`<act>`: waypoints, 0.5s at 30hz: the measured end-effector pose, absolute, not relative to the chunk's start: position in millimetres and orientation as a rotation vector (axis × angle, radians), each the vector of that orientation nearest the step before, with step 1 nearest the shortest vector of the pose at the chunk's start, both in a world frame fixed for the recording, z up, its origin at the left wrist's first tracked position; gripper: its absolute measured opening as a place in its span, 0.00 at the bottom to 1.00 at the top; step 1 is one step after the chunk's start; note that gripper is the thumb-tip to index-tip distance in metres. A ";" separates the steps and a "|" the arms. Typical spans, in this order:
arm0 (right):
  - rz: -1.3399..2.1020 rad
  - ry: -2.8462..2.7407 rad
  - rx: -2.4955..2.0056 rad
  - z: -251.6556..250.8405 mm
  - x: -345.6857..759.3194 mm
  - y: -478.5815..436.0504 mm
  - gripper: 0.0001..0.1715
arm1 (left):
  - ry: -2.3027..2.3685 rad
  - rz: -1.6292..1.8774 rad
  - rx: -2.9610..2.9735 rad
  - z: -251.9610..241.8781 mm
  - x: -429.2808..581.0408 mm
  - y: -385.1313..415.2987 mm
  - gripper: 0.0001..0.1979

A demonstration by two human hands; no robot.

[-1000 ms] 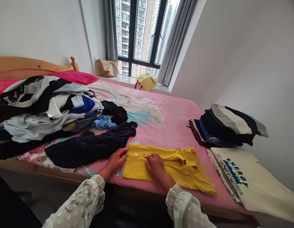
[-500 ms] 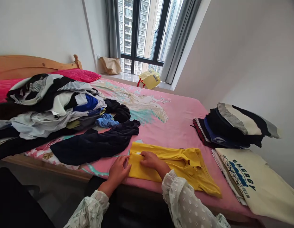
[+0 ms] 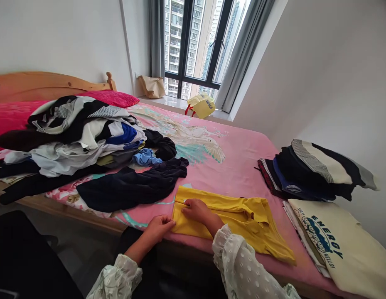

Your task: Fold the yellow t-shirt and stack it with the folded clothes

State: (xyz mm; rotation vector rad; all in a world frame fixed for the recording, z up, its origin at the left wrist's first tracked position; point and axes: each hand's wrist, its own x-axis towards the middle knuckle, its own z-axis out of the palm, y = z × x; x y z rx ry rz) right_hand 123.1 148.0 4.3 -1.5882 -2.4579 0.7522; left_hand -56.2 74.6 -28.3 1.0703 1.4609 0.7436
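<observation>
The left hand (image 3: 157,230) has moved down to the near corner of the flat yellow cloth shirt (image 3: 233,220), thumb and fingertips nearly together, seemingly pinching it. The shirt lies beneath the right hand (image 3: 199,212), whose grip I cannot tell; this end seems now steadied.

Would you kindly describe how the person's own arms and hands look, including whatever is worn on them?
The left sleeve and right sleeve are whitish, loose and thin-looking, with small pale dots, some greenish print, and gathered, frilled cuffs. Both the left hand and right hand are bare, with no gloves or watch visible.
</observation>
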 end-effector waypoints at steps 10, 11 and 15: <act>0.489 -2.304 -1.684 -5.1 142.2 127.7 0.09 | 1.704 0.690 1.503 -38.9 -52.4 70.7 0.09; 0.435 -2.276 -1.675 -9.2 148.9 124.4 0.08 | 1.755 0.664 1.562 -37.3 -51.9 69.5 0.08; 0.248 -2.149 -1.650 -22.6 174.7 111.8 0.08 | 1.892 0.728 1.755 -29.1 -52.2 71.8 0.13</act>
